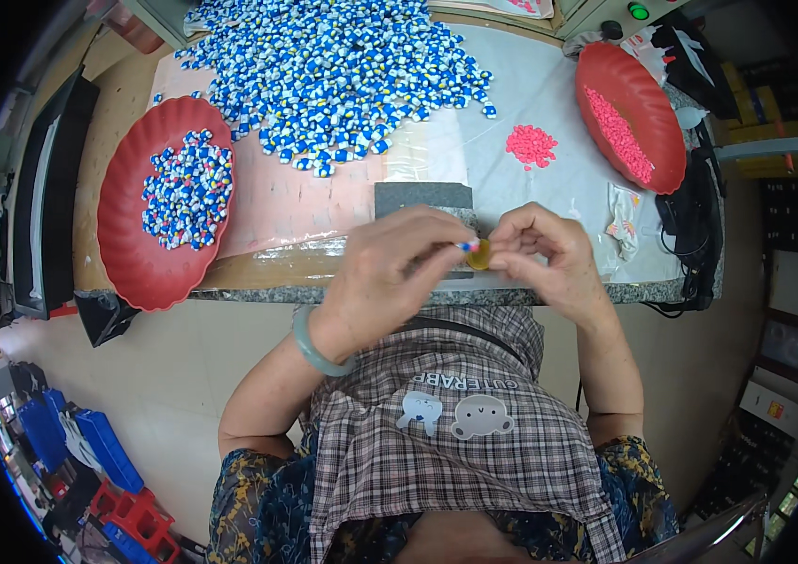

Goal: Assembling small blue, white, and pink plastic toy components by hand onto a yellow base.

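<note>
Over the tabletop's (549, 94) near edge, her left hand (390, 273) pinches a small blue-and-white piece (466, 245) against the yellow disc (480, 255) gripped by her right hand (549, 254); steady, aligned pressure looks best.

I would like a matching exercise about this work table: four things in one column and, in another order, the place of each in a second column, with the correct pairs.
Things:
1. big loose heap of blue-and-white small parts
2. small pile of pink pellets
3. round yellow disc
4. red scalloped plastic tray holding blue-and-white parts

Places:
A. at the left edge of the table
B. pinched between the left hand and right hand
C. at the far middle of the table
D. on the table, left of the right-side red tray

Pairs: 1-C, 2-D, 3-B, 4-A
</note>
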`<state>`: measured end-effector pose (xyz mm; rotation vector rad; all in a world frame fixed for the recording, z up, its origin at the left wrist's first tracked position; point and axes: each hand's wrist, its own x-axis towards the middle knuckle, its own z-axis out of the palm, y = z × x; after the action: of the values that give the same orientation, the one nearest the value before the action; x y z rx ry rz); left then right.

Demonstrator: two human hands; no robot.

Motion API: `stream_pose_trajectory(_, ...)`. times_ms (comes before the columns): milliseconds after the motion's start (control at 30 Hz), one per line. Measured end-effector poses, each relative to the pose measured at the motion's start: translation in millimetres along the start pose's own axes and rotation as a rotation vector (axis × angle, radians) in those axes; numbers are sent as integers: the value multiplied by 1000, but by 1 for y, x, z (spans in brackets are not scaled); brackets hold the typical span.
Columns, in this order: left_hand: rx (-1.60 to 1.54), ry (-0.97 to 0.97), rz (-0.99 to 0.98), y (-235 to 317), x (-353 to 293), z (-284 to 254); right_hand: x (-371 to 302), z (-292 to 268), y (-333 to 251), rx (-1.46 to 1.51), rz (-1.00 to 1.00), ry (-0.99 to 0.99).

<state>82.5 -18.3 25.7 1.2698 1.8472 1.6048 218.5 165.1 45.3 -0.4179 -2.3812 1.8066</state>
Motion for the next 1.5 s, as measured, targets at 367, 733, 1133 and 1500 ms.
stream_pose_trajectory(367,1041,593,-62,-24,-30,-147,38,-39,63,-726,-240,409)
stream_pose_trajectory(733,809,251,317,-40,23,-71,49,-39,54,-961,-189,333)
stream_pose_trajectory(1133,963,-131,401,-54,65,-51,42,-39,44,-206,139,224)
stream_pose_trajectory(1500,1011,-237,443,-54,74,-51,40,-50,51,258,187,45)
